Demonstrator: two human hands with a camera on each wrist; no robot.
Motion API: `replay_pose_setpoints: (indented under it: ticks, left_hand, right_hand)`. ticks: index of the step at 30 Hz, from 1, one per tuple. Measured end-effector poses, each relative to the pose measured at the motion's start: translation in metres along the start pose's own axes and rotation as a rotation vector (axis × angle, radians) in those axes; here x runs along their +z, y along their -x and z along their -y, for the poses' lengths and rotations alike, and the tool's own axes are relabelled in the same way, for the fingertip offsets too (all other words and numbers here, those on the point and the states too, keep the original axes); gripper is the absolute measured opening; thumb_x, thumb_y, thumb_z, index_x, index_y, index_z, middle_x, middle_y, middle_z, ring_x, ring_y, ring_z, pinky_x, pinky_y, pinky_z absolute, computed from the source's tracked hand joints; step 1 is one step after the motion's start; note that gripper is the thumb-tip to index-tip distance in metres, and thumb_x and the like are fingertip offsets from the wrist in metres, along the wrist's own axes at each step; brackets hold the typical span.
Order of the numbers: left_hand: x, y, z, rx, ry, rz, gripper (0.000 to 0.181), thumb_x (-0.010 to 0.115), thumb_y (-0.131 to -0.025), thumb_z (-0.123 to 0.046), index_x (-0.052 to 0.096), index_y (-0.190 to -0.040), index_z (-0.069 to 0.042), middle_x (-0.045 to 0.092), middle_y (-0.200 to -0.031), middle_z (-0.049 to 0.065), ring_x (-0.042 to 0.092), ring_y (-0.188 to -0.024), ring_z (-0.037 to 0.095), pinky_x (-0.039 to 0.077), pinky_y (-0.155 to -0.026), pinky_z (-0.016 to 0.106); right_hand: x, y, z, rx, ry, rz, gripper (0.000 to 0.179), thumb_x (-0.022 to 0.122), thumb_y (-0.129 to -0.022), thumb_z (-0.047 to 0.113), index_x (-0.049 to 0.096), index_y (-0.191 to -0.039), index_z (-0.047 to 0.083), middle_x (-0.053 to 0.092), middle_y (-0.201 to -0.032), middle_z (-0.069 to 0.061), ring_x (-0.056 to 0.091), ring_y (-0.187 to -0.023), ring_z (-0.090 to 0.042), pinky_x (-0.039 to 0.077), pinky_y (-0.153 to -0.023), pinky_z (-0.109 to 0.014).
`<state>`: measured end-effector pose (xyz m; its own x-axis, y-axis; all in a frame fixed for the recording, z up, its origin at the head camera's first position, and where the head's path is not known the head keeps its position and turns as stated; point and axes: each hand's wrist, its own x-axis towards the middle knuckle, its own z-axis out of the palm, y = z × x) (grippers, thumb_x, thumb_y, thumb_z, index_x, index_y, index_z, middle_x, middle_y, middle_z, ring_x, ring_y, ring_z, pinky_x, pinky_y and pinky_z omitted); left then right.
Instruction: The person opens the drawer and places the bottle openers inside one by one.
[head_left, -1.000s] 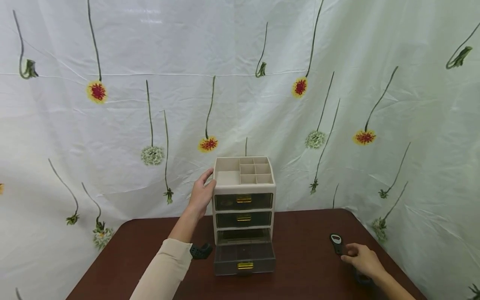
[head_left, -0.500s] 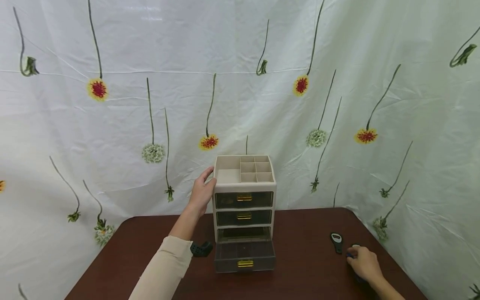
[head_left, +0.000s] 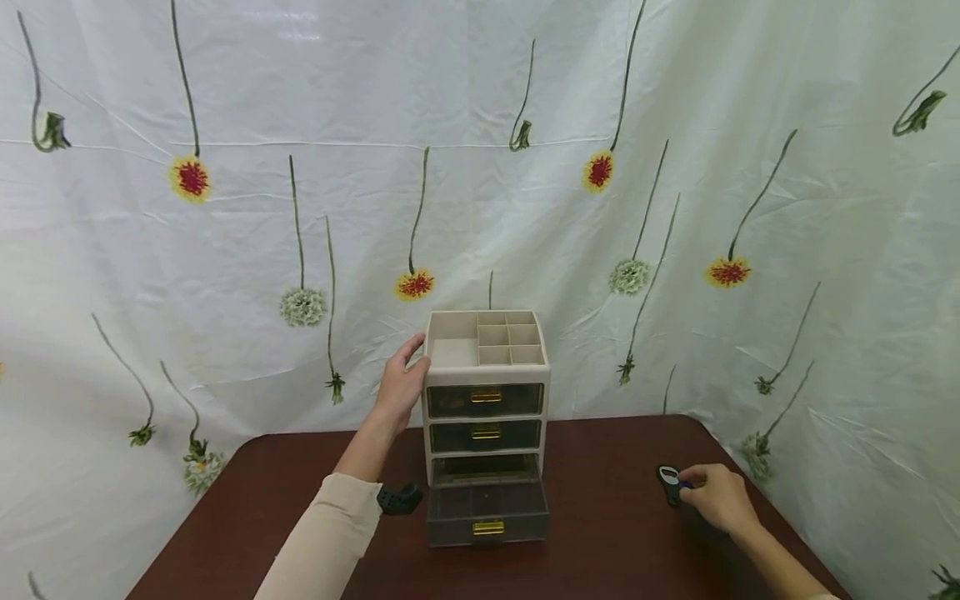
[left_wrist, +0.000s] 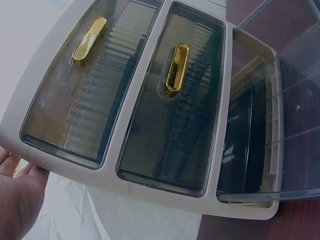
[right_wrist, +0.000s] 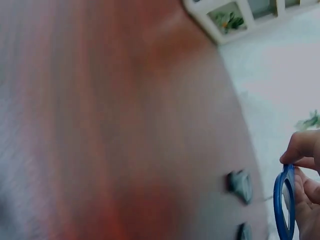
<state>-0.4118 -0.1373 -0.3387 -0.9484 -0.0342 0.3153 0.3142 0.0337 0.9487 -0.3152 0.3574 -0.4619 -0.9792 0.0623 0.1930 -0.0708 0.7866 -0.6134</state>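
Note:
A cream drawer organizer (head_left: 485, 377) stands on the table, its bottom drawer (head_left: 487, 512) pulled out. My left hand (head_left: 401, 387) rests against the organizer's upper left side with fairly straight fingers; in the left wrist view the hand (left_wrist: 22, 200) reaches behind the side edge. Over at the right, my right hand (head_left: 716, 497) pinches a blue-rimmed oval thing (right_wrist: 278, 210) between thumb and fingers, with a pale area inside the rim. In the head view it overlaps a black bottle opener (head_left: 667, 486) with a pale oval head, lying on the table.
Two smoky drawers with gold handles (left_wrist: 177, 67) are closed above the pulled-out one. Small compartments (head_left: 510, 337) divide the organizer's top. Two dark objects (right_wrist: 241, 186) lie on the table in the right wrist view. A flowered cloth (head_left: 480, 208) hangs behind the brown table (head_left: 600, 517).
The right hand has passed from beside the bottle opener to the blue-rimmed thing, taken hold of it, and brought it up and left. The left hand stays at the organizer.

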Motion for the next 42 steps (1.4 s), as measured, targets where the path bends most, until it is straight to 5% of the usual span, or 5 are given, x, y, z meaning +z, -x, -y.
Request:
replay_pose_setpoints:
  ticks: [12,23,36,42]
  left_hand:
    - [-0.001,0.001,-0.001,0.003,0.002,0.009,0.056,0.048,-0.106,-0.012,0.036,-0.161,-0.006,0.027,-0.167,0.011,0.032,-0.147,0.031,0.036,-0.112,0.052]
    - [0.0,0.002,-0.003,0.008,0.016,0.011,0.056,0.049,-0.106,-0.011,0.037,-0.16,-0.005,0.028,-0.166,0.012,0.034,-0.146,0.031,0.035,-0.112,0.051]
    - [-0.001,0.001,0.0,0.002,-0.011,-0.009,0.055,0.049,-0.106,-0.012,0.039,-0.16,-0.007,0.029,-0.166,0.012,0.033,-0.147,0.033,0.037,-0.112,0.053]
    - [0.0,0.0,-0.002,0.011,0.001,-0.003,0.055,0.048,-0.106,-0.011,0.039,-0.159,-0.005,0.029,-0.165,0.012,0.033,-0.146,0.032,0.037,-0.111,0.053]
  right_hand:
    - [0.004,-0.016,0.07,-0.228,-0.045,-0.016,0.018,0.074,-0.086,-0.001,0.078,-0.103,0.003,0.073,-0.093,-0.006,0.069,-0.082,-0.024,0.055,-0.062,-0.038]
    - [0.023,-0.033,0.123,-0.405,-0.01,0.007,0.019,0.075,-0.084,-0.003,0.08,-0.1,0.006,0.072,-0.092,-0.002,0.068,-0.082,-0.02,0.056,-0.071,-0.041]
    - [0.057,-0.039,0.187,-0.676,-0.038,0.105,0.017,0.077,-0.082,-0.003,0.081,-0.097,0.003,0.072,-0.094,-0.004,0.067,-0.082,-0.016,0.056,-0.072,-0.03]
    - [0.077,-0.037,0.218,-0.698,-0.057,0.173,0.016,0.076,-0.086,0.001,0.081,-0.101,0.002,0.071,-0.101,-0.005,0.067,-0.085,-0.016,0.056,-0.073,-0.029]
